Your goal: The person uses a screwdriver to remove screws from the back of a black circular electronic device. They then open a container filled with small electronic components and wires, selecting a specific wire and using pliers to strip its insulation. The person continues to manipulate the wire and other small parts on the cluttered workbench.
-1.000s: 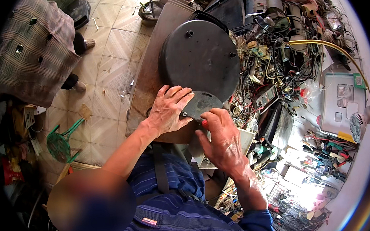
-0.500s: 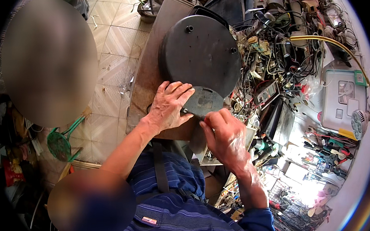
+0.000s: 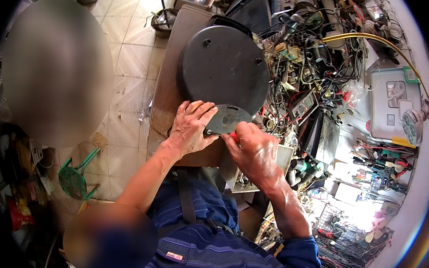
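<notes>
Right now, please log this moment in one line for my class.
left hand: on dark panel | right hand: gripping red-handled tool | nearby: large black disc, brown tabletop

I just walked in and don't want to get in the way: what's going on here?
A person is working on a black round appliance lying on a brown table. The left hand is spread at the left edge of its smaller near section. The right hand grips a red-handled tool at that section's near edge; what its tip touches is too small to tell. Tangled wires and parts are heaped to the right.
</notes>
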A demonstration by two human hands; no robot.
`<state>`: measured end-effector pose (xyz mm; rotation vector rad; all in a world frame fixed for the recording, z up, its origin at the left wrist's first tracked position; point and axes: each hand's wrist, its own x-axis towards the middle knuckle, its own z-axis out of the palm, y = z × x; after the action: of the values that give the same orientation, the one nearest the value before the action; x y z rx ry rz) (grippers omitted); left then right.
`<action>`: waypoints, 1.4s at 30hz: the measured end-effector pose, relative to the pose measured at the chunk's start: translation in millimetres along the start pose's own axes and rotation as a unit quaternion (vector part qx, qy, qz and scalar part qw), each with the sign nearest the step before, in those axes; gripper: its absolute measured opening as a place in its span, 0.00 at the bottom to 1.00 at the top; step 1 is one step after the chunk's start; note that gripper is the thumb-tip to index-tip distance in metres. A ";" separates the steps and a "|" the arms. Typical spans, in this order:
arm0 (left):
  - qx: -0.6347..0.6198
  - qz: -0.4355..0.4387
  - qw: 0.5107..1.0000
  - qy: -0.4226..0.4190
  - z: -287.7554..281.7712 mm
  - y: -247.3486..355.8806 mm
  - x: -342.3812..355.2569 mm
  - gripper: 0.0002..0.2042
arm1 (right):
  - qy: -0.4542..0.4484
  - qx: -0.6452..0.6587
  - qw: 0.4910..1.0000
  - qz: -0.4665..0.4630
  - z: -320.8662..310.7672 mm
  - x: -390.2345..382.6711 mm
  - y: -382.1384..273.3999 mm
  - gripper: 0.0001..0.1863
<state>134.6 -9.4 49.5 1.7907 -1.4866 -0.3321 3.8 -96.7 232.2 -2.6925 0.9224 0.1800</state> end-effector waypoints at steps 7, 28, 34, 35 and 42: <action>0.006 0.002 1.000 0.006 2.7 1.1 -0.2 0.39 | 0.051 0.026 0.995 -0.087 2.1 1.3 9.0 0.12; 0.016 0.101 0.993 -0.065 -13.5 26.4 18.9 0.11 | 0.165 0.372 0.879 0.249 20.9 -150.7 62.9 0.15; 0.027 0.086 0.990 -0.106 -15.2 38.2 22.7 0.09 | 0.245 0.410 0.811 0.337 63.5 -227.9 72.8 0.17; 0.043 0.074 0.987 -0.133 -19.6 48.4 28.0 0.09 | 0.271 0.412 0.797 0.349 71.8 -238.8 77.3 0.17; 0.127 -0.001 0.964 -0.233 -24.2 77.7 41.0 0.09 | 0.274 0.486 0.708 0.434 98.6 -289.4 117.4 0.15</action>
<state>105.6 -39.5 130.5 2.0054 -1.9240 -0.6212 -298.7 13.2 172.1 -1.1641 1.7406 -0.7559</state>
